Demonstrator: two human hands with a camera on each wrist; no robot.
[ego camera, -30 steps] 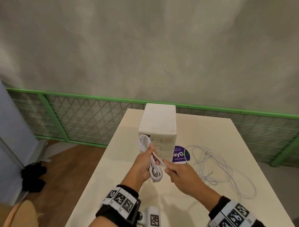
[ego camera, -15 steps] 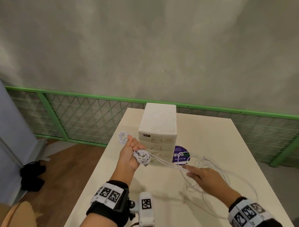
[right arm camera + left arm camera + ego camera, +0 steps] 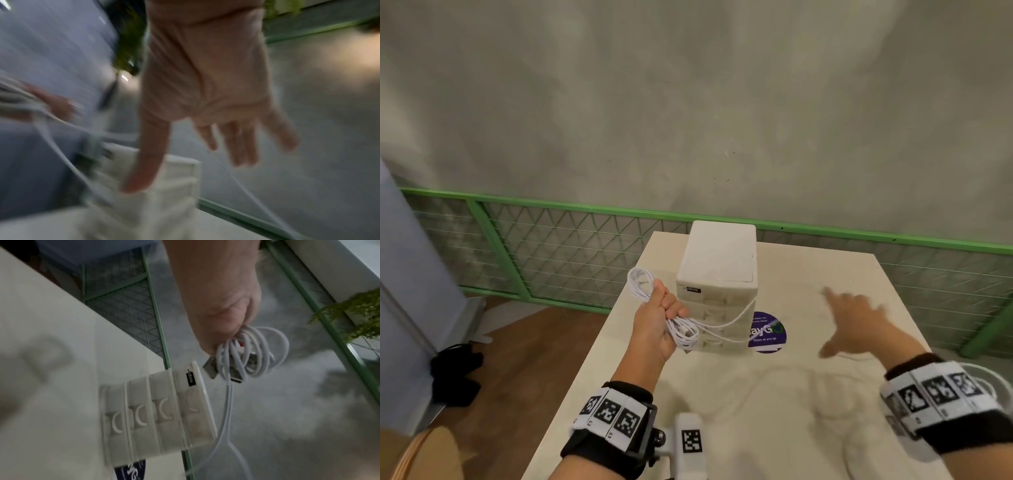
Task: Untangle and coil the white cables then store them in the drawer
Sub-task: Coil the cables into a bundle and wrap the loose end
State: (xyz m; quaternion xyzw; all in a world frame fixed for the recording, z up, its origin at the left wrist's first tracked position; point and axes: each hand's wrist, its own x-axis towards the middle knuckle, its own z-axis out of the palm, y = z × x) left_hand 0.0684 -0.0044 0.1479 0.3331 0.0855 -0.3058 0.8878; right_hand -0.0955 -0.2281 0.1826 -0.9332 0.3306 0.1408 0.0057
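Note:
My left hand grips a coil of white cable just left of the white drawer unit. In the left wrist view the coil hangs from the fingers with its USB plugs showing. Strands from it cross the drawer fronts towards the right. My right hand hovers over the table to the right of the unit, blurred, fingers spread and gripping nothing. A thin strand runs past those fingers; I cannot tell if it touches them. The loose cable on the table is a blur.
A round purple sticker lies on the cream table beside the drawer unit. A green mesh railing runs behind the table. Left of the table's edge there is wooden floor with black items. A cable loop shows beyond my right wrist.
My right hand has swung right and away from me, with its fingers spread wide. The left hand has kept the coil beside the drawer unit. The loose cable is in motion.

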